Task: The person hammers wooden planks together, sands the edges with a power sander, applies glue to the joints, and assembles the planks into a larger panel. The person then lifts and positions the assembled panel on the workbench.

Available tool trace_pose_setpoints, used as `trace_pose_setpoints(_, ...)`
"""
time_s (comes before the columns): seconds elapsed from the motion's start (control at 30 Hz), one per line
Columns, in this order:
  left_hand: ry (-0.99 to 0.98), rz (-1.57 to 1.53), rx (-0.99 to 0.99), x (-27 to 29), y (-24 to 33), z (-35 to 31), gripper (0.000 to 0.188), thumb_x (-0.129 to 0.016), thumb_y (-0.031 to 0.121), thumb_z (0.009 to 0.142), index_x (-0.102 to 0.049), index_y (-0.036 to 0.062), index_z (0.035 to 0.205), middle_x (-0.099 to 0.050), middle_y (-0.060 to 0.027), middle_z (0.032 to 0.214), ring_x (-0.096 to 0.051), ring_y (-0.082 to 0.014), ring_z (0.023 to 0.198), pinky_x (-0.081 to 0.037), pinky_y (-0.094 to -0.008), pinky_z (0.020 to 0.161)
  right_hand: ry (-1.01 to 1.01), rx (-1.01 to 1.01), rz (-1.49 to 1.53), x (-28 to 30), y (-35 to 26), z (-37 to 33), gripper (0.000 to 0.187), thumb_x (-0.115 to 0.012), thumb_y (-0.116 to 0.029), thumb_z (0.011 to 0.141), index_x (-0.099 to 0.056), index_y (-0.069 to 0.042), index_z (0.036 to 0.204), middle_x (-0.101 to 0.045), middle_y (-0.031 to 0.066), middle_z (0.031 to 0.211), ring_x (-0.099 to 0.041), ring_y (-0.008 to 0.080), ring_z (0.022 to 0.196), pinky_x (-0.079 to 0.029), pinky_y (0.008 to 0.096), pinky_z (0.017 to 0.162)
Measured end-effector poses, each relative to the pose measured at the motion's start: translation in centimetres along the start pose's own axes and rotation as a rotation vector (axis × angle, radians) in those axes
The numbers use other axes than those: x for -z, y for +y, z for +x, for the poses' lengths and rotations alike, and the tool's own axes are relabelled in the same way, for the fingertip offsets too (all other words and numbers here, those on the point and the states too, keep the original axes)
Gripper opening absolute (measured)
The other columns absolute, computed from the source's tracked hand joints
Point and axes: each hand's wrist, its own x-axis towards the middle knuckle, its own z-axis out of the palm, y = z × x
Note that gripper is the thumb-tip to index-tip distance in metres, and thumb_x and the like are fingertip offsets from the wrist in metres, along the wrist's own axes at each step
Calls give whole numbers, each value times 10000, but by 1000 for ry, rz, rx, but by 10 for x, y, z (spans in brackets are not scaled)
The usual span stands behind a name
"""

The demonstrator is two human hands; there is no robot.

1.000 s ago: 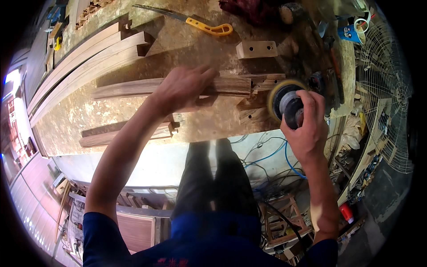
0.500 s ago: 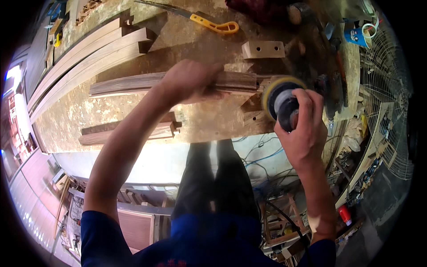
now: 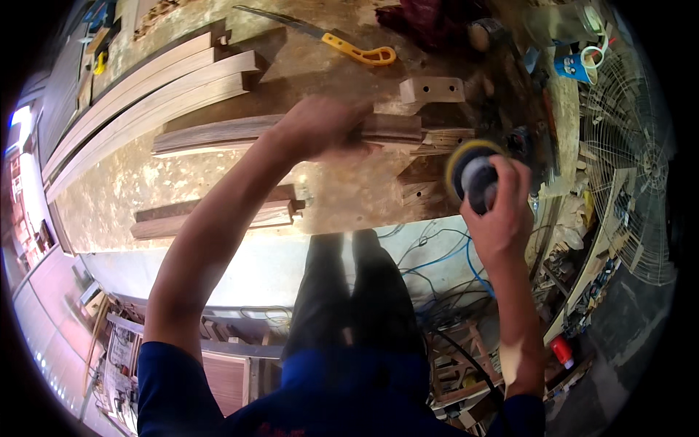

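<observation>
In my right hand point(image 3: 498, 218) is a round handheld sander point(image 3: 477, 182), its dark body wrapped by the fingers and its yellow-edged disc facing away from me. My left hand point(image 3: 320, 130), slightly blurred, grips a brown wooden bar point(image 3: 211, 136) that lies across the bench, its right end sticking out past the fingers. The sander sits to the right of that end, apart from it. Closer to me lies a shorter wooden piece point(image 3: 269, 214) with a tenon at its end. Behind the bar is a pale block point(image 3: 432, 90) with two holes.
Long wooden bars point(image 3: 175, 91) rest side by side at the left. A yellow-handled saw point(image 3: 357, 52) lies at the back. Small wood blocks point(image 3: 416, 193) sit left of the sander. Blue cup point(image 3: 574, 68) and wire fan guard point(image 3: 641, 167) are at right; cables point(image 3: 437, 262) hang below the bench.
My right hand has drawn the sander slightly right and toward me, away from the bar's end. The left hand keeps its hold on the bar, and the whole view has shifted a little.
</observation>
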Motion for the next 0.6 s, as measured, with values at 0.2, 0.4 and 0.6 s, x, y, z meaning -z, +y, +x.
trace_pose_setpoints(0.2,993,-202,126,134,-80,-136,393,-770,306,951,-633,52,1218,-692,-89,924,-690,-247,843,-560,-426,765,-50,-111,224,21,-10,-50,633,-802,0,768,-534,-75,1336,-560,172,1253,-635,407,1123,-569,471,897)
trace_pose_setpoints(0.4,1358,-854,292,208,-274,-283,341,-725,316,1005,-654,48,1204,-660,-68,1007,-652,-224,935,-547,-398,849,-100,-179,398,5,-27,-103,625,-811,-10,751,-534,-66,1308,-561,173,1221,-628,395,1127,-555,468,924)
trace_pose_setpoints(0.6,1290,-1442,713,-65,-423,-283,436,-737,265,961,-587,27,1294,-626,-81,1098,-634,-238,989,-554,-409,879,-215,-210,451,1,-43,-136,631,-809,-44,764,-521,-77,1324,-548,171,1242,-652,416,1121,-594,482,881)
